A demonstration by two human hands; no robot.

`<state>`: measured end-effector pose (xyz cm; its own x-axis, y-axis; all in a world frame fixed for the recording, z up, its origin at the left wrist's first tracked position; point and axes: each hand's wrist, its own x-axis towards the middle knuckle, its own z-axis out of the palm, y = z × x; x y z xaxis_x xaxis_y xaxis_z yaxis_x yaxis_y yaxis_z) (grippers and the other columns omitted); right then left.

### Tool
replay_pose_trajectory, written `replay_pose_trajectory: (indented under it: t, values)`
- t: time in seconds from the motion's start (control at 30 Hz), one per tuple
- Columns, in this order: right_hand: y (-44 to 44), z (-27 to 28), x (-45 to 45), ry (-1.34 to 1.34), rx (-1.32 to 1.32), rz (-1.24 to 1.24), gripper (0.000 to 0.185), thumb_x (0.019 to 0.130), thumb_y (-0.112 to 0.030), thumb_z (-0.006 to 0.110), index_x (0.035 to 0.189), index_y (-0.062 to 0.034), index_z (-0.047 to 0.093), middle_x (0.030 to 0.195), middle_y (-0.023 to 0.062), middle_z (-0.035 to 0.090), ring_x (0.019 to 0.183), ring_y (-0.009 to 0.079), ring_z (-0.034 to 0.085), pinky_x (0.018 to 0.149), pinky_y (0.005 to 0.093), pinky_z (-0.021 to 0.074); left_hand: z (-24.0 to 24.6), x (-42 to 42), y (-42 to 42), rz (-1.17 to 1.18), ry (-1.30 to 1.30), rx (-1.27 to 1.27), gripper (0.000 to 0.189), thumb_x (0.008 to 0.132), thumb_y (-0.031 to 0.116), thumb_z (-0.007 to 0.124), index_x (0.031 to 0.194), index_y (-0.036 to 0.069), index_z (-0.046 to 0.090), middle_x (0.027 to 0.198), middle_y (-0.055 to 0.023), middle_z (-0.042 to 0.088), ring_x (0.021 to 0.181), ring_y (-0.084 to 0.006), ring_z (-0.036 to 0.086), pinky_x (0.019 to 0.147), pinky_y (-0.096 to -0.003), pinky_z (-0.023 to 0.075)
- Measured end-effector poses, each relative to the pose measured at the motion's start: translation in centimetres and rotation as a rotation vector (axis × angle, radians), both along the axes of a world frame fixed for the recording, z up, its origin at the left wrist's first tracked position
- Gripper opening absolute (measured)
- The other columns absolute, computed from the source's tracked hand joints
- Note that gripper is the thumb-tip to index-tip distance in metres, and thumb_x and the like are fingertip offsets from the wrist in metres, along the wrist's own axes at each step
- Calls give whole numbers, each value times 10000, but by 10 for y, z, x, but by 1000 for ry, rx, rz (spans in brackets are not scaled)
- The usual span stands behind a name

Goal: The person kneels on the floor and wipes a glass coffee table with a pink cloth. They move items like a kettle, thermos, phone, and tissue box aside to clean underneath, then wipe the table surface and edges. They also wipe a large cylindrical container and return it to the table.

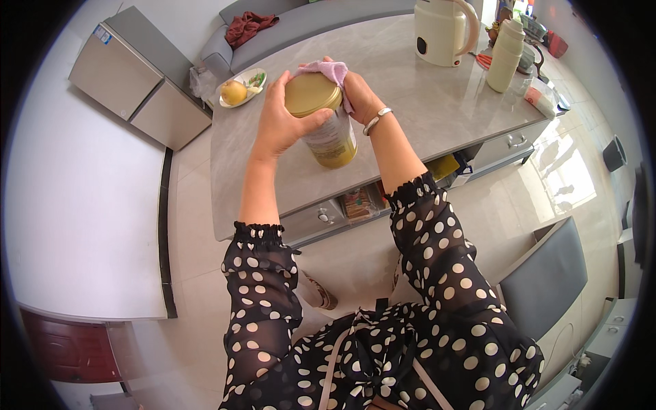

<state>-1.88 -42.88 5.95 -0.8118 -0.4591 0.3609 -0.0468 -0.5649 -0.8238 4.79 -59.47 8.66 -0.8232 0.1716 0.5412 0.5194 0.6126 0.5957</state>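
A tall round tin [332,141] with a gold lid [310,95] is upright at the table's near side, its lower part yellow and printed with writing. Around the lid's left side curls my left hand [282,115], thumb across the front rim and fingers at the back. On the opposite side, my right hand [361,97] presses a pale purple cloth [333,70] against the lid's edge and the tin's back. The cloth hides most of my right fingers. A silver bangle [377,121] circles my right wrist.
Beneath both arms is a grey marble-look table [389,66] with drawers and a stocked open shelf. A dish [251,79] with a round yellow fruit [233,93] lies left. A cream electric kettle [441,36], a pale bottle [506,56] and a packet [539,98] stand right. A grey chair [546,279] is nearby.
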Motion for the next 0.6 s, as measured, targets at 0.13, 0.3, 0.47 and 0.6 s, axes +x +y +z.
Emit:
replay_pose_trajectory:
  t: [0.13, 0.3, 0.47, 0.6]
  values:
    - [-14, -30, 6, -312, 112, -80, 383, 963, -283, 431, 1147, -30, 652, 1146, 106, 645, 1000, 172, 610, 843, 313, 487, -3, -3, -12, -57, -49, 72, 1073, 609, 394, 881, 1407, -94, 356, 1359, -193, 474, 1276, -292, 475, 1064, -388, 403]
    - [-7, -86, -17, -330, 523, -140, 377, 965, -272, 376, 1011, -20, 653, 883, 109, 680, 784, 181, 619, 684, 325, 476, -1, -6, -17, -115, -95, 100, 1067, 617, 383, 880, 1415, -88, 350, 1377, -176, 482, 1282, -264, 475, 1069, -371, 398]
    - [4, -87, 14, 16, 771, -395, 456, 1026, -369, 311, 944, -63, 638, 624, 101, 632, 608, 250, 618, 644, 384, 478, 6, 0, -16, -99, -87, 53, 1061, 622, 385, 877, 1411, -91, 351, 1367, -178, 486, 1268, -263, 484, 1059, -365, 406]
    - [18, -99, 51, 495, 873, -667, 338, 986, -294, 382, 902, -64, 614, 788, 140, 646, 782, 341, 616, 779, 437, 467, 1, 1, -17, -66, -53, 66, 1031, 632, 375, 871, 1395, -99, 363, 1343, -194, 497, 1244, -264, 499, 1038, -364, 421]
